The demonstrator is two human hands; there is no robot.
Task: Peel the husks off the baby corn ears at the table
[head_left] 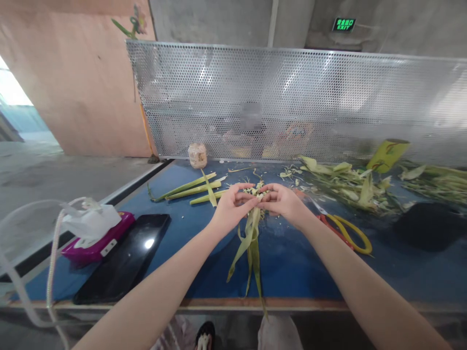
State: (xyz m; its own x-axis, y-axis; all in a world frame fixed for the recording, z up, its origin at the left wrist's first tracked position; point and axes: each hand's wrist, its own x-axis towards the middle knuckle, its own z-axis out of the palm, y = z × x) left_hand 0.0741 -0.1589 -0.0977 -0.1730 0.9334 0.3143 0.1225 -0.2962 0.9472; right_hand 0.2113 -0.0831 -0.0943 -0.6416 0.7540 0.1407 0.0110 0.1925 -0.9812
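Observation:
Over the middle of the blue table (292,267), my left hand (229,208) and my right hand (286,201) meet fingertip to fingertip. Both are closed on a bundle of pale green leaf strips (250,238), which look like corn husk. Long ends of the strips hang toward the table's front edge, and frayed bits stick out above my fingers. My fingers partly hide the pinched spot. Left of my left hand lie several long green folded leaves (197,187). Just beyond my right wrist rest scissors (350,233) with yellow and red handles.
A husk pile (350,187), a yellow-green container (388,155) and a dark object (430,226) stand right. At left are a black tablet (124,257), a purple tissue pack (97,240) and a whitish roll (197,155). A perforated metal screen (226,82) closes the back; a person shows dimly.

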